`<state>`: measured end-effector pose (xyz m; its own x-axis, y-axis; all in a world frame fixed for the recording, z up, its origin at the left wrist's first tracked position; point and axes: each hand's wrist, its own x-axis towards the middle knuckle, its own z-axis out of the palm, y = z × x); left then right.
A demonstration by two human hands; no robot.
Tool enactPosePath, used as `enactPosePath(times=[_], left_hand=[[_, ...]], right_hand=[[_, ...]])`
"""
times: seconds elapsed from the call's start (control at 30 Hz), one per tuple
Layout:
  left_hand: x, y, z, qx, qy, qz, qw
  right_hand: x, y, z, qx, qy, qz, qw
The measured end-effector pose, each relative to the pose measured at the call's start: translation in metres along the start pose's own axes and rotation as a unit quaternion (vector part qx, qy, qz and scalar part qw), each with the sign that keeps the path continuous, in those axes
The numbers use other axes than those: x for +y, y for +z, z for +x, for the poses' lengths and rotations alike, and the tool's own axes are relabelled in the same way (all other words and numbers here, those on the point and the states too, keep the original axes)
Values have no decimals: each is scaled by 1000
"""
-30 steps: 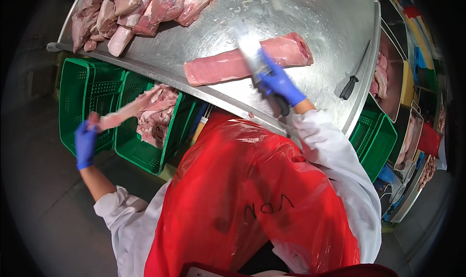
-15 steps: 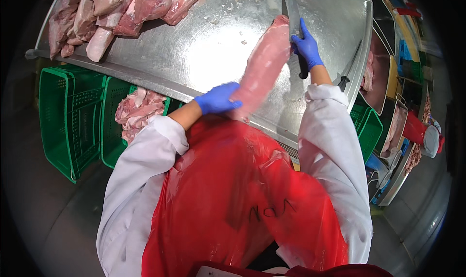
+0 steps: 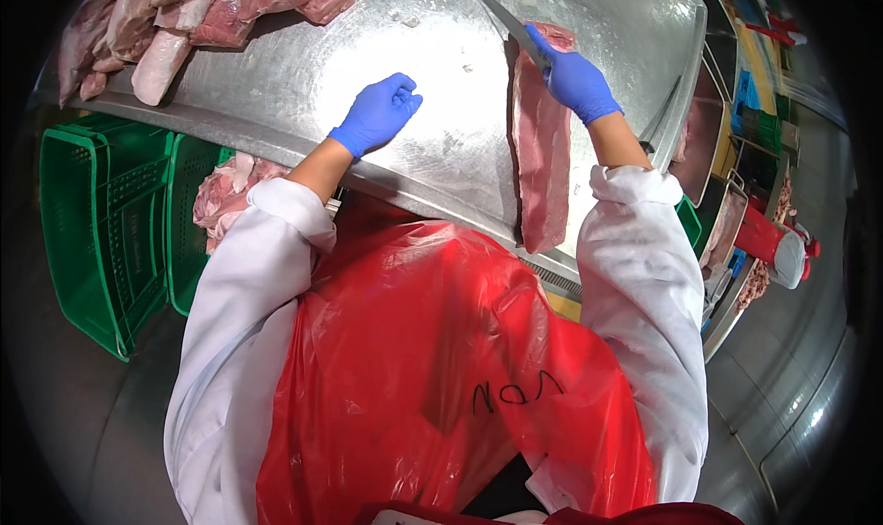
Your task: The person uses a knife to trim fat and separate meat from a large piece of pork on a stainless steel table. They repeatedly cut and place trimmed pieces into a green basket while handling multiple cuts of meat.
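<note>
A long pink strip of meat (image 3: 543, 166) lies lengthwise on the steel table, its near end close to the front edge. My right hand (image 3: 579, 81), in a blue glove, is closed round a knife (image 3: 506, 17) over the strip's far part. The blade points away and to the left; the handle is hidden in the hand. My left hand (image 3: 379, 113), gloved in blue too, hovers over the table left of the strip, apart from it. Its fingers are curled in and nothing shows in them.
Several large meat pieces (image 3: 184, 19) are piled at the steel table's (image 3: 441, 171) far left. Below its front edge stand green crates (image 3: 101, 240), one with meat trimmings (image 3: 235, 189). At the right edge lies another knife (image 3: 664, 120). Trays of meat (image 3: 708, 138) stand beyond.
My left hand has let go of the meat strip and moved away to the left. The strip now lies further right. My right hand has brought the knife over it, blade swung leftward.
</note>
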<state>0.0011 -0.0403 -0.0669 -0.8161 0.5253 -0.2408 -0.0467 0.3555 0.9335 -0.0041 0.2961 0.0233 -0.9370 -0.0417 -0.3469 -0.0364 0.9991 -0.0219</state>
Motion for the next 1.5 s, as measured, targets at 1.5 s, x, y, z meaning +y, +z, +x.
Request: enactPosePath(times=[1.5], left_hand=[[20,142,111,34,-85,-30,995]], right_hand=[[-53,16,-112,-25,134,122,983]])
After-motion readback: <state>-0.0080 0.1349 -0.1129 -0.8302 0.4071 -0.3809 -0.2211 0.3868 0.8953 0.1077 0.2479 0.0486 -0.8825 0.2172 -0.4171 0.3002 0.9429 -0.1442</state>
